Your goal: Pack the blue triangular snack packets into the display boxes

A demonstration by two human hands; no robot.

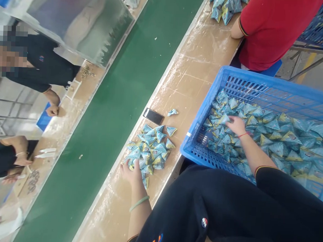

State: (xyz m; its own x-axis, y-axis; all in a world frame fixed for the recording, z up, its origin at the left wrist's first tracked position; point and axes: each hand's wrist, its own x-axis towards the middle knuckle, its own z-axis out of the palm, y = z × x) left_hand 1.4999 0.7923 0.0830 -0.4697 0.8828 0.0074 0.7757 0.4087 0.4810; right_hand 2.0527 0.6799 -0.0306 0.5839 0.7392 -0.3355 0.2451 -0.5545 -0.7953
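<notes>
A pile of small blue-and-yellow pyramid-shaped packets [150, 149] lies on the tan tabletop [189, 79]. My left hand [131, 173] rests at the pile's near edge, thumb and fingers apart, touching packets without gripping one that I can see. Inside the blue plastic crate [197, 104], my right hand [237, 125] pinches one packet [224, 119] between thumb and fingers, above many like it. Two loose packets, one of them a flatter packet [172, 112], lie apart from the pile.
Beside the pile lies a dark phone [154, 116]. A green conveyor belt [111, 98] runs along the table's far side. Across it, two people in dark shirts sit at a bench. A person in a red shirt [273, 29] sits beyond the crate, near more packets [226, 8].
</notes>
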